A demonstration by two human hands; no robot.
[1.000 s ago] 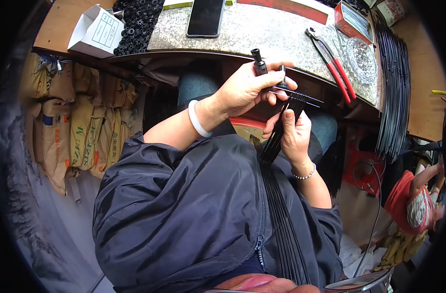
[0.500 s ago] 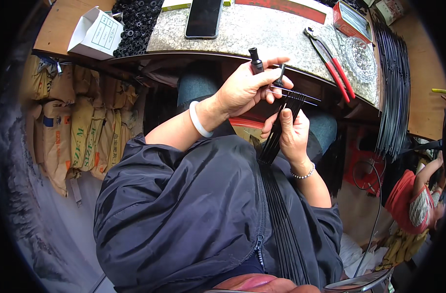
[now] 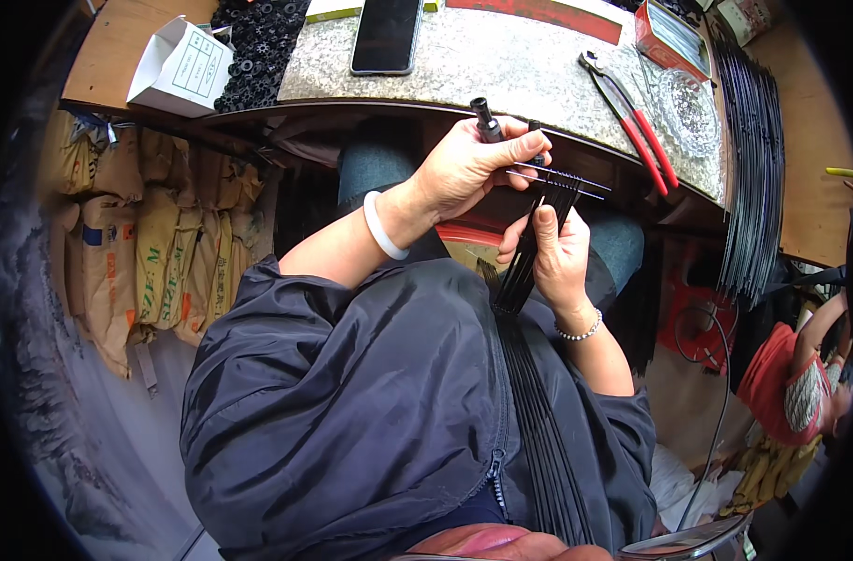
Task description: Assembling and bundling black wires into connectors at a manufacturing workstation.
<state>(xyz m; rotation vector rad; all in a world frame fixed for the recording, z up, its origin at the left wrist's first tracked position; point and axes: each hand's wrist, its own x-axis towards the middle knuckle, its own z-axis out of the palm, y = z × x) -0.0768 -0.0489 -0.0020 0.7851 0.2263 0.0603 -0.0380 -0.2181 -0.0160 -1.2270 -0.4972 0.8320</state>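
Observation:
My left hand [image 3: 450, 168] is closed around a black cylindrical piece like a tool handle [image 3: 483, 116], whose top sticks up above the fingers. A second dark piece shows partly behind the thumb. From beside these fingers two thin metal prongs [image 3: 585, 181] run to the right, crossing the upper ends of a bundle of thin black rods [image 3: 516, 288]. My right hand [image 3: 563, 257] pinches that bundle below the prongs, thumb on top. The rods hang down over my dark jacket [image 3: 351, 393] towards my lap. Whether the prongs pass through the rod ends is too small to tell.
Red-handled pliers [image 3: 643, 150], a phone [image 3: 387, 37], a glass dish [image 3: 688, 122] and a red box [image 3: 671, 42] lie on the worktop [image 3: 501, 75]. Small black parts [image 3: 253, 47] heap beside a white carton [image 3: 183, 70]. Long black rods [image 3: 753, 178] overhang at right. Another person [image 3: 786, 383] is beyond.
My left hand has shifted slightly, its thumb now covering more of the second dark piece. The black handle has dipped a little and tilted left. My right hand keeps its hold almost unmoved.

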